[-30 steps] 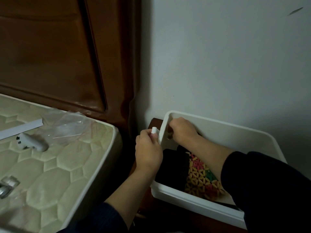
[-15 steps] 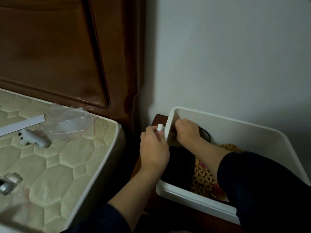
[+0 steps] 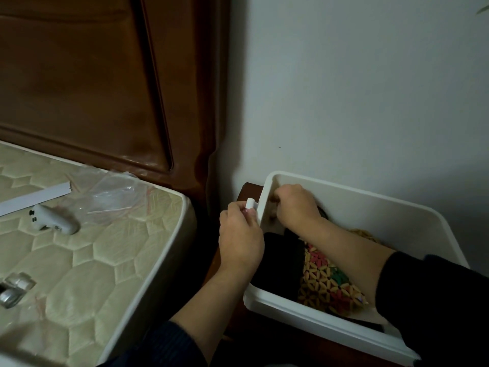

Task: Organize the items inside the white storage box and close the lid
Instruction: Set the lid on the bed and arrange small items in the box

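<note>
Lid not yet on: the white storage box [image 3: 357, 197] sits uncovered with items inside, left hand [image 3: 240, 234] pinching a small white piece [image 3: 249, 203] outside its left wall, right hand [image 3: 296, 205] curled inside, its grip unclear.

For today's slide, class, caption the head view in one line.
Left hand pinches a small white piece outside the white box; right hand reaches inside.

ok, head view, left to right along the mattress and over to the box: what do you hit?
metal caps → white controller → clear plastic bag → left hand → right hand → patterned beaded item → white storage box far rim
</note>
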The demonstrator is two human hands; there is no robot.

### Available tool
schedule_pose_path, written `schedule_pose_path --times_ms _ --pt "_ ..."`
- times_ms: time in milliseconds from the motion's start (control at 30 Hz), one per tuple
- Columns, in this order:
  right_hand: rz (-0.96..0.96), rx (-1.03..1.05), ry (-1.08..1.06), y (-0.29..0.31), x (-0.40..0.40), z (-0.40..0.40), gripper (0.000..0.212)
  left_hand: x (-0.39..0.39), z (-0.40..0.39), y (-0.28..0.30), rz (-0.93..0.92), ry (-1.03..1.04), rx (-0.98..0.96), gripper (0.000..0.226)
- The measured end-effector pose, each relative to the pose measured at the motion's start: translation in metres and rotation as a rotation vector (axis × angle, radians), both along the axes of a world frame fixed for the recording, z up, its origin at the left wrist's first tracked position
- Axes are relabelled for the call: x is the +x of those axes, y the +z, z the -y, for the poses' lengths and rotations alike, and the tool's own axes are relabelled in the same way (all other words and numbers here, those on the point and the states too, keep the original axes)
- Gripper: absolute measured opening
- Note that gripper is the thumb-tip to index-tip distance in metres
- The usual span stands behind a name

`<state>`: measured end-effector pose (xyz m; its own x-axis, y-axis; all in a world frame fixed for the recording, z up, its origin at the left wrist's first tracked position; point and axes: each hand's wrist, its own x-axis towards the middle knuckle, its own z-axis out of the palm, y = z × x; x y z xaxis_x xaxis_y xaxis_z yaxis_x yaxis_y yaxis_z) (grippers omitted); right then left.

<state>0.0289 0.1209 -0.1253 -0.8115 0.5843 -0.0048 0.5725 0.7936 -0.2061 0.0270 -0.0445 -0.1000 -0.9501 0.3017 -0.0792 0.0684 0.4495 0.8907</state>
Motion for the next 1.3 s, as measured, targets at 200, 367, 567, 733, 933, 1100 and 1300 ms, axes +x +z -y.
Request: schedule_pose_path --times_ms 200,367,567,733,933,1100,1300 --pt "-0.269 -0.989 -0.457 0.003 0.007 0.015 0.023 0.000 0.001 -0.001 -0.011 0.002 0.001 0.032" --pt "-0.531 -1.425 -0.662 -0.002 0.005 0.028 0.021 0.000 0.002 -0.004 -0.017 0.008 0.007 0.032" --pt "-0.632 -1.469 -0.745 -0.010 -0.007 0.033 0.034 0.000 0.002 -0.003 -0.015 0.013 0.026 0.032" --pt "-0.661 -1.535 -0.759 -0.015 -0.017 0.033 0.039 0.000 0.003 -0.003 -0.019 0.014 0.018 0.032" --pt "-0.646 -1.537 -0.759 -0.012 -0.019 0.031 0.044 -0.001 0.002 -0.004 -0.024 0.017 0.008 0.031" --pt "-0.647 -1.561 -0.761 -0.012 -0.020 0.030 0.045 0.000 0.002 -0.004 -0.021 0.013 0.005 0.032" --pt "-0.620 -1.520 -0.683 0.007 -0.014 0.031 0.039 0.002 0.003 -0.005 -0.041 0.023 0.060 0.029"
